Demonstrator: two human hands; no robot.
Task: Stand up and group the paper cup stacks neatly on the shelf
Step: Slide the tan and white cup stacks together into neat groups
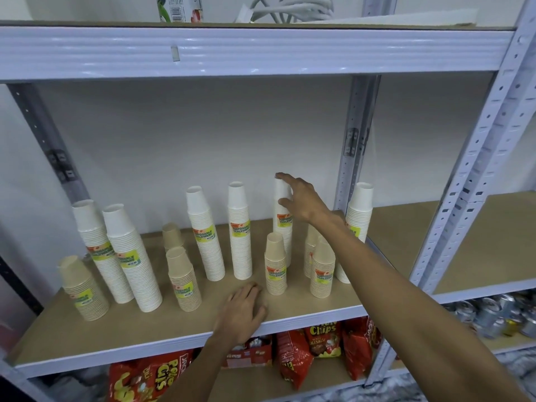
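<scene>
"DISPOSABLE TABLEWARE" is printed on the yellow-green label (240, 229) of the tall white paper cup stack (240, 256) at centre. "Chips" is printed on the red crinkled snack bag (323, 339) at lower centre.

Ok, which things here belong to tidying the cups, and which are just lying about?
Belongs to the job: white cup stacks, brown cup stacks, the shelf they stand on, the right hand touching the top of one white stack, the left hand resting on the shelf.

Just lying about: chip bags and cans below, carton and cables on the level above.
</scene>
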